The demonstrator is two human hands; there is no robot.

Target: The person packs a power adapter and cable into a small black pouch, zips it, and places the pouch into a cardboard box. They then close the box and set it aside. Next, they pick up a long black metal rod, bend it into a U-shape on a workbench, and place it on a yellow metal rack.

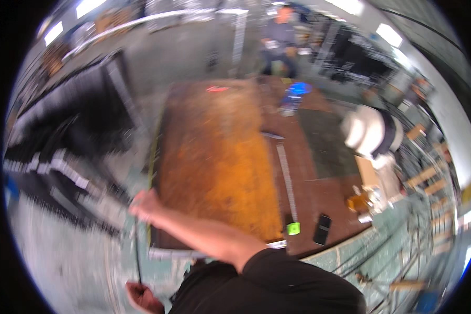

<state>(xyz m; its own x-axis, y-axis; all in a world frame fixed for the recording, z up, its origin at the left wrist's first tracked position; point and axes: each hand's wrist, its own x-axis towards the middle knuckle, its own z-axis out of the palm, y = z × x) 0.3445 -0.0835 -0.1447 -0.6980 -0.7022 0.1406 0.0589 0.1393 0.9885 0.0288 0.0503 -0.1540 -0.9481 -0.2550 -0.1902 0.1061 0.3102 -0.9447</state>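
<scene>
My right hand (145, 207) reaches across my body to the left, by the near left corner of a worn table (220, 157) with an orange-brown top. Below it, near the lower edge, is my left hand (143, 298). A thin dark strip (137, 251) runs between the two hands, and the fingers of both look closed on it. Motion blur hides the exact grip and where the strip ends. Several dark panels (73, 125) stand at the left, close to my right hand.
On the table lie a phone (322, 229), a green tape measure (293, 228) with its tape (287, 178) drawn out, and a bottle (290, 102) beside something blue. A white roll (365, 131) stands at the right. Beyond the table is another person (280, 39).
</scene>
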